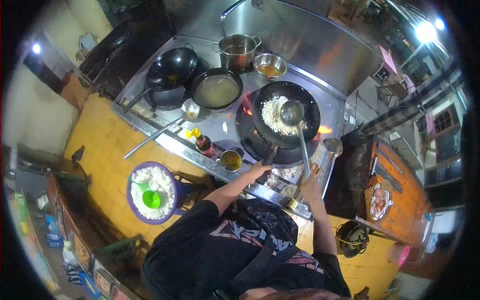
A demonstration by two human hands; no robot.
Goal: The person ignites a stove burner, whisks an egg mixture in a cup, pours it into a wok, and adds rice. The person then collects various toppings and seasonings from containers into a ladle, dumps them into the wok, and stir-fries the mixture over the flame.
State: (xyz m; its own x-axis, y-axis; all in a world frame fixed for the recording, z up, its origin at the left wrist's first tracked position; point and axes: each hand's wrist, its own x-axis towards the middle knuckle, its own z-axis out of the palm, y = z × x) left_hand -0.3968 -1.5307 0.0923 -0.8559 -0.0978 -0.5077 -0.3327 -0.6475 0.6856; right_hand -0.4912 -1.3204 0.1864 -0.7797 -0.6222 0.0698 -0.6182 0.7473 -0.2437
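Observation:
A black wok point(259, 113) stands tilted over the burner, with flames at its left and right sides. My left hand point(259, 171) is closed round the wok's handle at the front edge of the stove. White rice point(272, 114) lies in the wok, mixed with small darker bits. My right hand point(311, 189) grips the long handle of a metal ladle point(292, 113), whose bowl rests in the rice. Close to my left hand stands a metal cup point(230, 160) with yellowish contents, and left of it a dark red sauce bottle point(203, 143) with a yellow cap.
Left on the stove are a pan of cloudy liquid point(217, 90), an upturned black wok point(172, 67) and a second ladle point(190, 108). A steel pot point(237, 52) and bowl point(270, 66) stand behind. A purple tub of rice point(131, 200) is left; eggs point(380, 200) lie right.

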